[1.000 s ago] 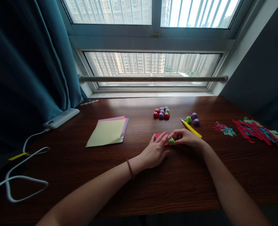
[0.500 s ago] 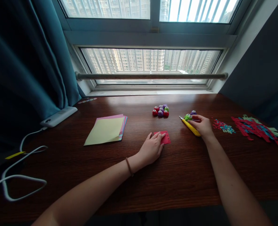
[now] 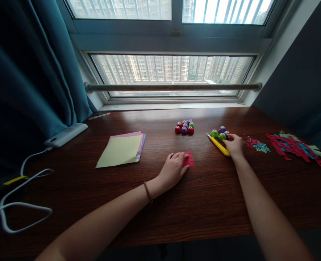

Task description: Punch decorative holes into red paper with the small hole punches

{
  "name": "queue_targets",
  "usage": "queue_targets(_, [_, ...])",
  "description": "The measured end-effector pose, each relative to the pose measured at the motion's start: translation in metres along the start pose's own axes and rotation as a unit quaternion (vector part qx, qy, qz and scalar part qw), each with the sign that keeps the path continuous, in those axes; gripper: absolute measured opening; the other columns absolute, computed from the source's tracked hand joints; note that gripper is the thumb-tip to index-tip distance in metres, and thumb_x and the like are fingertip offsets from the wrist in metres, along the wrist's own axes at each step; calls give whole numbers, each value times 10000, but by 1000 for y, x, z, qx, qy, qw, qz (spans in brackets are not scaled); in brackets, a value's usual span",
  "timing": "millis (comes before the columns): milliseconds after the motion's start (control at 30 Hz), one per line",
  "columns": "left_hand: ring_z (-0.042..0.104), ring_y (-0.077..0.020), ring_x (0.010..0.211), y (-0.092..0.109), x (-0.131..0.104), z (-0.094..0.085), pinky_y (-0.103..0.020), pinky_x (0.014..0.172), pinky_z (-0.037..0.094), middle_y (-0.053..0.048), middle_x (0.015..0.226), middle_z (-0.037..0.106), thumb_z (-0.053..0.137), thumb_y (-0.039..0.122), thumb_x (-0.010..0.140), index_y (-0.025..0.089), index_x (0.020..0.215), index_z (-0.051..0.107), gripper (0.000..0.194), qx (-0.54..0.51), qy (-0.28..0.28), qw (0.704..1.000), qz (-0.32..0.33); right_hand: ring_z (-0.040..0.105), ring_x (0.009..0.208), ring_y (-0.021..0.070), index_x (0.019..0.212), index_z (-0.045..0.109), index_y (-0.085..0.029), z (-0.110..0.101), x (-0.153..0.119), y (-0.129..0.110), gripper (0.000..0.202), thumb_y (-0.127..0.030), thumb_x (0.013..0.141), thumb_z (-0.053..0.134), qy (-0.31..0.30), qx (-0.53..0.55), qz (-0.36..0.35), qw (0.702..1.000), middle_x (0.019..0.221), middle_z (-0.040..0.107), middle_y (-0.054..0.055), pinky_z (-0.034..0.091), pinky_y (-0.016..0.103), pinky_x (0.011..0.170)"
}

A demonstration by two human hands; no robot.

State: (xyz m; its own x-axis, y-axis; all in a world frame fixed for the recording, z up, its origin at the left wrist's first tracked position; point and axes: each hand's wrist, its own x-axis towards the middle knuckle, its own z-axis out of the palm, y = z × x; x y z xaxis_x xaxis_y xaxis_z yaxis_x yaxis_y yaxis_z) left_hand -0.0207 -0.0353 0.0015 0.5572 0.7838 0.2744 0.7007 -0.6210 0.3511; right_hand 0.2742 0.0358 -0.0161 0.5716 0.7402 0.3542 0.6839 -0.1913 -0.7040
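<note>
A dark wooden desk (image 3: 138, 203) under a barred window (image 3: 174, 69)

A blue curtain (image 3: 64, 72) hangs at left. Mid-desk, the left hand (image 3: 174, 167) covers part of some red paper (image 3: 190, 160); farther right, the right hand (image 3: 235, 146) touches a green piece (image 3: 221, 136). Whether either grips, I cannot tell.

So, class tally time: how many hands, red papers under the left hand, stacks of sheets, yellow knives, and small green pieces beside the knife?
Hands: 2
Red paper: 1
Stack of sheets: 1
Yellow knife: 1
Small green pieces: 2
Total: 7
</note>
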Motion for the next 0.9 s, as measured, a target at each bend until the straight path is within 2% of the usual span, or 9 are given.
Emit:
queue_targets(100, [459, -203, 1075, -1, 0, -1, -367, 921, 329, -70, 1130, 542, 482, 273, 848, 163, 1152, 433, 327, 3, 4, 1000, 6, 584, 617, 188, 877, 657, -114, -4, -4, -14, 277, -234, 631, 610, 52, 14, -50, 997, 842, 647, 116, 451, 315, 669])
queue_targets(167, [467, -194, 1059, -1, 0, -3, -346, 885, 349, -55, 1105, 561, 464, 243, 859, 179, 1129, 464, 277, 1, 4, 1000, 7, 573, 602, 174, 827, 662, -130, -6, -11, -29, 228, -281, 671, 596, 49, 44, -90, 994, 816, 646, 98, 446, 302, 648])
queue_targets(267, [488, -180, 991, -2, 1, -5, -323, 839, 367, -28, 1029, 594, 447, 222, 869, 206, 1055, 528, 203, -8, 8, 1000, -6, 581, 606, 173, 791, 664, -143, -5, -25, -49, 263, -378, 693, 601, -80, 132, -108, 982, 720, 642, 71, 441, 277, 600])
queue_targets(333, [482, -189, 971, -3, 1, -7, -325, 828, 369, -17, 1021, 598, 508, 271, 841, 216, 1022, 551, 194, -13, 12, 1000, -9, 577, 578, 166, 783, 664, -138, -3, -35, -59, 295, -412, 685, 616, -199, 173, -118, 957, 656, 629, 58, 435, 259, 557])
queue_targets(400, [465, -206, 982, -2, 1, -8, -337, 834, 366, -13, 1056, 585, 580, 351, 787, 222, 995, 567, 245, -15, 15, 1000, -4, 565, 551, 154, 772, 663, -137, 1, -43, -65, 296, -417, 689, 618, -278, 174, -141, 934, 623, 619, 48, 426, 250, 534])
queue_targets(567, [449, -210, 983, 0, 1, -11, -348, 832, 369, -18, 1073, 565, 562, 403, 788, 227, 947, 598, 239, -12, 9, 1000, 1, 553, 551, 149, 756, 671, -152, 6, -49, -66, 273, -412, 709, 599, -284, 123, -169, 936, 645, 631, 45, 419, 253, 542])
queue_targets(700, [452, -199, 967, 0, 1, -10, -340, 830, 377, -22, 1063, 564, 512, 360, 831, 245, 1005, 601, 227, -9, 4, 1000, 5, 558, 545, 153, 767, 666, -143, 6, -48, -66, 295, -422, 695, 607, -296, 141, -143, 934, 651, 630, 51, 422, 254, 532])
queue_targets(833, [456, -191, 949, -2, 1, -9, -331, 825, 384, -18, 1048, 566, 446, 353, 868, 267, 1029, 611, 245, -10, 7, 1000, 6, 527, 548, 135, 767, 660, -132, 0, -50, -71, 304, -423, 693, 616, -351, 161, -140, 912, 651, 617, 43, 393, 238, 521])
queue_targets(900, [456, -189, 948, -2, 1, -9, -329, 822, 386, -17, 1044, 568, 412, 350, 884, 272, 1030, 615, 262, -14, 11, 1000, 4, 502, 562, 126, 774, 666, -138, -3, -53, -74, 299, -423, 695, 622, -407, 152, -160, 887, 660, 611, 32, 369, 229, 516])
